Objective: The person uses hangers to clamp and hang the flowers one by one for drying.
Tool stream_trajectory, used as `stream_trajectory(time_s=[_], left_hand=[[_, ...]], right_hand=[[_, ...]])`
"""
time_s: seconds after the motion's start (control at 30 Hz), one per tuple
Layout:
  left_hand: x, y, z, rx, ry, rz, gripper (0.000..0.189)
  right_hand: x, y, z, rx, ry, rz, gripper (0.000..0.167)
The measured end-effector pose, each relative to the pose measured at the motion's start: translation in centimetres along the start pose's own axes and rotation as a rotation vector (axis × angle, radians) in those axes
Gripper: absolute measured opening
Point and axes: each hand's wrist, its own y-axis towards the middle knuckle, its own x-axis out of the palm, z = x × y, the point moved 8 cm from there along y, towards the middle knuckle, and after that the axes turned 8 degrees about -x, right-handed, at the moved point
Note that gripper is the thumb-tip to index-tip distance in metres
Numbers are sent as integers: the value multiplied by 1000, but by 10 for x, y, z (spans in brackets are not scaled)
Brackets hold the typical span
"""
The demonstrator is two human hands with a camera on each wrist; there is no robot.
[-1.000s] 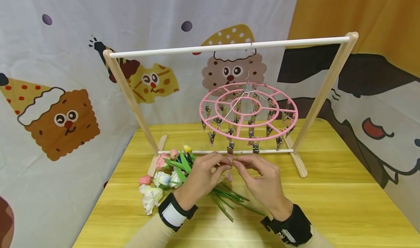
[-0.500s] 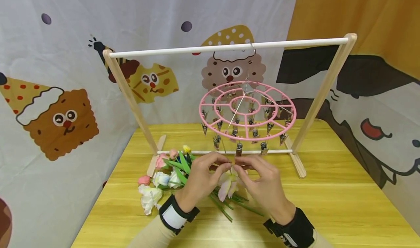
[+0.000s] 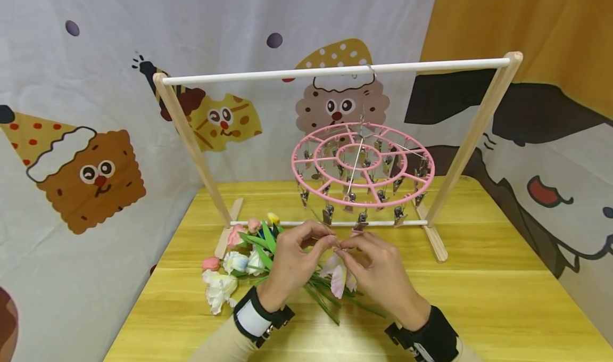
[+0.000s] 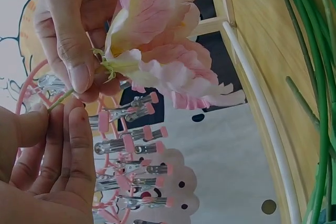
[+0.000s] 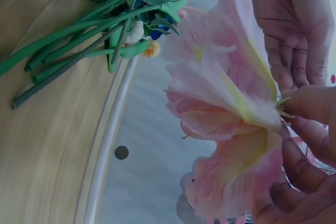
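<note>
A pale pink artificial flower (image 5: 226,98) with yellow-tinged petals hangs head down below both hands. My left hand (image 4: 58,150) pinches its thin green stem (image 4: 62,99) between thumb and fingers. Close beside it, my right hand (image 4: 79,30) holds the base of the bloom, thumb and fingers on the green sepals. In the head view, the left hand (image 3: 298,258) and right hand (image 3: 383,269) nearly meet at the fingertips, partly hiding the stem. Just above them hangs a pink round clip hanger (image 3: 330,183) with several metal clips (image 3: 328,213).
The hanger hooks onto the white top bar (image 3: 268,74) of a wooden stand (image 3: 191,146). Several artificial flowers with green stems lie on the table (image 3: 483,298), including a white bloom (image 3: 219,290) at left. A printed cloth (image 3: 268,165) hangs behind.
The pink flower has come into fuller view below my fingers, its head now hanging down. The hanger has swung, so its clips sit differently. Both hands have shifted only slightly.
</note>
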Motion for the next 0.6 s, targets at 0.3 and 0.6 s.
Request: stream_trajectory(time_s=[0.3,0.6], left_hand=[[0,-2,-5,-40,-77,19,4],[-9,6,-1,-1,-160,74,7]], right_hand=[[-1,-1,-1,18,28,-5,20],[-5,0,-3,48,-75,-39,22]])
